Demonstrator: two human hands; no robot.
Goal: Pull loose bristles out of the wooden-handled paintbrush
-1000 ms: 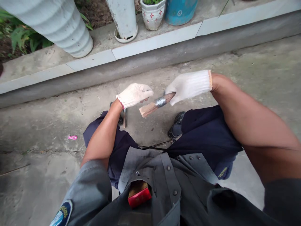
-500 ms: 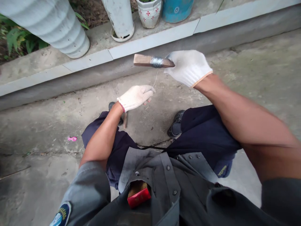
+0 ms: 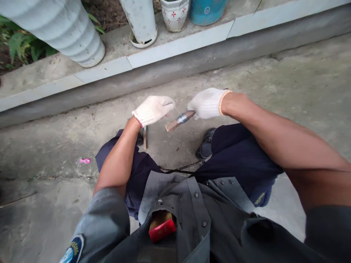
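Observation:
My right hand (image 3: 206, 103), in a white knit glove, is closed round one end of a wooden stick (image 3: 172, 126). Silvery wire (image 3: 182, 118) is wound in a tight band about the stick's middle. The stick's free end points left and down, toward me. To its left, my gloved left hand (image 3: 154, 109) pinches the thin loose end of the wire between thumb and fingers. A short stretch of that strand (image 3: 177, 110) runs across to the stick. The tips of the right fingers are hidden behind the glove's back.
Another piece of wood (image 3: 145, 138) stands by my left shoe. A pink object (image 3: 85, 160) lies on the concrete at left. Ahead, a tiled ledge (image 3: 104, 70) carries a ribbed white pot (image 3: 68, 33), a patterned pot (image 3: 175, 16) and a blue pot (image 3: 207, 12).
My right hand has come down and toward me with the stick, which has turned from nearly level to slanting down at its left end. My left hand has shifted slightly left and up.

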